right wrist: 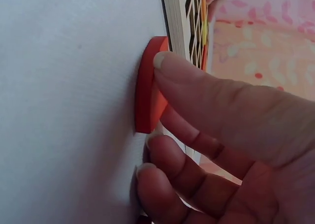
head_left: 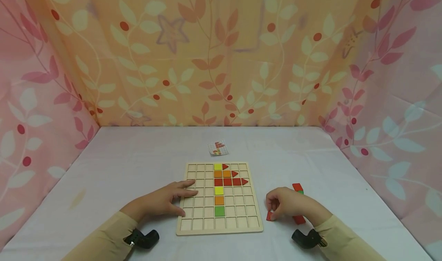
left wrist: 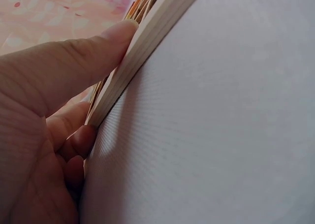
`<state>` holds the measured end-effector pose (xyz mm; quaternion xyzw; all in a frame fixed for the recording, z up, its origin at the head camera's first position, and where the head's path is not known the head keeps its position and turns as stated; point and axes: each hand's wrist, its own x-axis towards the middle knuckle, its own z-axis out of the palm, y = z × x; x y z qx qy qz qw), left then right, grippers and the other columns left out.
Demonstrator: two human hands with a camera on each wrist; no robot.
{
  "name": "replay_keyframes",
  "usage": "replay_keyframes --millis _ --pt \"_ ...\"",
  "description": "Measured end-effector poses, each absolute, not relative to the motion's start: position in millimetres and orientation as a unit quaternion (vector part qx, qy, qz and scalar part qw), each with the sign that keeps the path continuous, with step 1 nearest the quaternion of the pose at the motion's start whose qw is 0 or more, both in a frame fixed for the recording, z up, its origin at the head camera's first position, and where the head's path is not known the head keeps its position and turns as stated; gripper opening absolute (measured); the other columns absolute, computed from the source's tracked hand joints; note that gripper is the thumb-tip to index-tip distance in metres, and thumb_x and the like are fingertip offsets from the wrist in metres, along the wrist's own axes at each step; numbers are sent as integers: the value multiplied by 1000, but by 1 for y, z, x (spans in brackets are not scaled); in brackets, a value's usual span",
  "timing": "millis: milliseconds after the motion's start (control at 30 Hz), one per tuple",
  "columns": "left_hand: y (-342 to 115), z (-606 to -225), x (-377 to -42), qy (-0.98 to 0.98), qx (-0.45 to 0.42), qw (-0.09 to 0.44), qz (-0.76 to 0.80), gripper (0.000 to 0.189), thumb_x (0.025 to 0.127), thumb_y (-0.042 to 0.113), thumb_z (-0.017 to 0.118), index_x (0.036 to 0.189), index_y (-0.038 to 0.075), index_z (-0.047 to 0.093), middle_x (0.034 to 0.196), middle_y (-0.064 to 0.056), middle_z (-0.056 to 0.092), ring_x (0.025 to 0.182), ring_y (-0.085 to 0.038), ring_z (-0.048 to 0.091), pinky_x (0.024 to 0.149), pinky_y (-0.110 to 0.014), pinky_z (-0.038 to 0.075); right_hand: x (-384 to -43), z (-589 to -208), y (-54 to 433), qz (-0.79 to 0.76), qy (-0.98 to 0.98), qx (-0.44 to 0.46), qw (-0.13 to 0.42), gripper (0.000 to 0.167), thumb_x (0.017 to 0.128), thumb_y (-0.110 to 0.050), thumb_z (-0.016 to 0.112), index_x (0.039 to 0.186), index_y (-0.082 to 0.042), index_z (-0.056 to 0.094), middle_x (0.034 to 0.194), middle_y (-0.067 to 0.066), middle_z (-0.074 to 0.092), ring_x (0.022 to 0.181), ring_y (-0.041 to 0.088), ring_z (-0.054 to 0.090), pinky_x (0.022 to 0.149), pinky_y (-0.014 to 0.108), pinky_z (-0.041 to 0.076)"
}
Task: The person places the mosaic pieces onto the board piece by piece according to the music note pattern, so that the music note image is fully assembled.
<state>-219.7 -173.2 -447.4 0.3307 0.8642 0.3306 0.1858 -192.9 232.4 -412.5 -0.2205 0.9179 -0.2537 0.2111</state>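
A wooden grid board point(head_left: 257, 229) lies mid-table, with yellow, orange, red and green tiles in some of its cells. My left hand point(head_left: 164, 199) rests on its left side, fingers spread over the edge cells; the left wrist view shows the thumb point(left wrist: 88, 56) against the wooden edge. Just right of the board, my right hand point(head_left: 288, 203) pinches a small red piece point(head_left: 269, 216) with curled fingers. In the right wrist view, the thumb presses on this red piece point(right wrist: 143, 86), which has a curved edge and sits at the table surface.
Behind the right hand lie more red pieces point(head_left: 299, 220) and a partly covered green piece point(head_left: 301, 192). A small printed pattern card point(head_left: 218, 147) lies beyond the board. Patterned cloth point(head_left: 214, 73) encloses the white table at the back and sides.
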Motion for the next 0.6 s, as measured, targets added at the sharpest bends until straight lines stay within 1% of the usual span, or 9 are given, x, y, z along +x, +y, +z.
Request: replay_keyframes --millis 233,367,600 --pt "-173 -447 -220 863 332 188 330 66 72 43 72 133 30 49 151 2 20 137 -31 14 103 -58 16 -191 -411 229 -246 917 -225 219 23 65 -10 79 70 -17 59 62 -8 51 62 10 48 54 24 39" --pt "-173 -447 -221 862 333 189 331 66 72 42 72 133 30 48 151 2 20 138 -31 13 104 -58 15 -192 -410 227 -240 917 -236 215 23 64 -8 79 70 -17 58 64 -7 52 63 9 48 56 24 39" --pt "-174 -448 -221 861 336 192 330 67 72 43 72 133 29 48 151 2 20 138 -31 13 104 -58 15 -188 -410 224 -235 921 -225 215 25 65 -11 80 73 -20 58 68 -4 54 66 11 48 57 25 39"
